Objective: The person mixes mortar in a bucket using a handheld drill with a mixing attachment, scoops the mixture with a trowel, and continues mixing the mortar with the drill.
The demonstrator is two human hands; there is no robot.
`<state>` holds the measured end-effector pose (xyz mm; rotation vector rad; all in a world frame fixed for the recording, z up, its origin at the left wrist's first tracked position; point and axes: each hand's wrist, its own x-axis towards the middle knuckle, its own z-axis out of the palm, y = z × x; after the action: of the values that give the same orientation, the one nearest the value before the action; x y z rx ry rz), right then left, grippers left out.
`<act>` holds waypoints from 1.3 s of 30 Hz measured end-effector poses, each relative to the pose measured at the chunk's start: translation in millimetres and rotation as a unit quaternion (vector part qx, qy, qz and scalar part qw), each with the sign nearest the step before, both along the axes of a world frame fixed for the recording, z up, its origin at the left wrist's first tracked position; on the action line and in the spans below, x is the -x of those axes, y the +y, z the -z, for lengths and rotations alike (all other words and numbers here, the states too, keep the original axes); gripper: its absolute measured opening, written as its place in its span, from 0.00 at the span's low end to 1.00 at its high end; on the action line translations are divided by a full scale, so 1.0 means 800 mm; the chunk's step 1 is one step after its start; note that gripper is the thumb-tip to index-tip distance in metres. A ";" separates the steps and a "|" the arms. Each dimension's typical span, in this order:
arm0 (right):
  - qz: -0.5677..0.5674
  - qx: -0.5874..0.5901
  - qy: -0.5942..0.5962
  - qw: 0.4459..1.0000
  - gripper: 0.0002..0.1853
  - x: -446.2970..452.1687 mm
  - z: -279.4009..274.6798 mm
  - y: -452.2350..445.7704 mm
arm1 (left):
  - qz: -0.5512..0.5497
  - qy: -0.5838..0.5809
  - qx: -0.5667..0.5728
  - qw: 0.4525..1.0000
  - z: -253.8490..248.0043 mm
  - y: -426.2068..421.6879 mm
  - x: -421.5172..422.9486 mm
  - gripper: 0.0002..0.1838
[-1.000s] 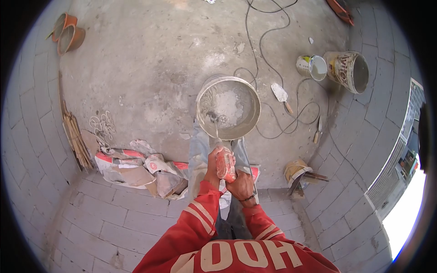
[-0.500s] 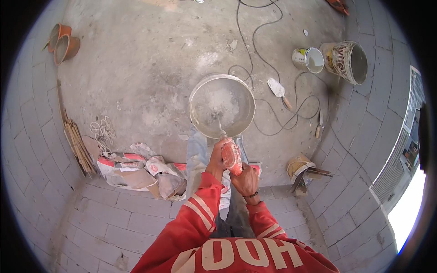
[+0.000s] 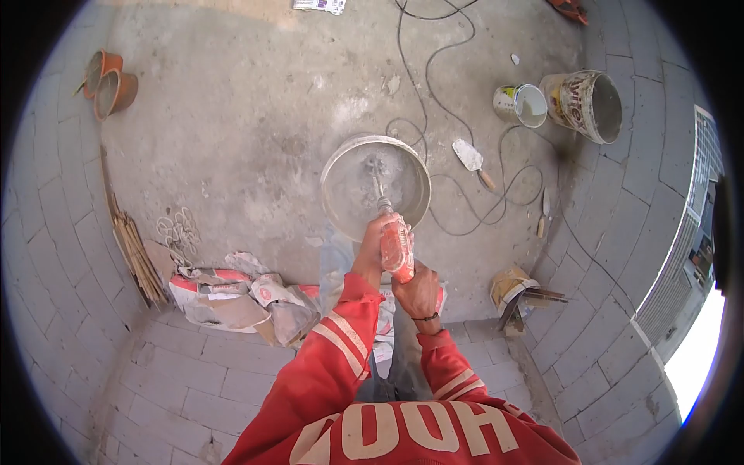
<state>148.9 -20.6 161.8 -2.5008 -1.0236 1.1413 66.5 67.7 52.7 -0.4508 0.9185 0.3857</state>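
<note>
Mixing tub stands on concrete floor, roughly midway between side edges, red mixing drill's shaft dipping in. Left hand wraps the drill near its front, right hand its rear; likely heavy and rigid, it suits this two-ended hold.

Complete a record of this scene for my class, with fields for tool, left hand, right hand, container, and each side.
Tool: red, dust-coated handheld power mixer, its metal shaft reaching into the container
Left hand: around the mixer's front
Right hand: gripping the mixer's rear
Container: round, grey-crusted bucket holding grey mix
Right side: pale-bladed trowel with wooden handle, lying on the grey concrete floor
Left side: two round orange buckets; thin brown wooden strips
</note>
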 end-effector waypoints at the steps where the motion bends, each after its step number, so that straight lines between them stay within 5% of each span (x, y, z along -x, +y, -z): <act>1: 0.014 -0.003 0.007 1.000 0.11 -0.003 -0.003 0.000 | 0.008 -0.002 -0.007 1.000 0.001 -0.001 -0.006 0.11; 18: 0.038 0.088 0.013 0.995 0.13 -0.008 -0.001 -0.070 | 0.037 0.003 0.087 0.996 0.030 -0.098 -0.015 0.13; 39: 0.079 -0.003 0.027 0.996 0.13 0.019 0.013 0.007 | 0.067 0.007 0.019 0.998 0.011 0.021 0.002 0.11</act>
<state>133.8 -15.1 151.6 -2.4805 -0.7974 1.1487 64.8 84.7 43.7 -0.4190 0.9657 0.2492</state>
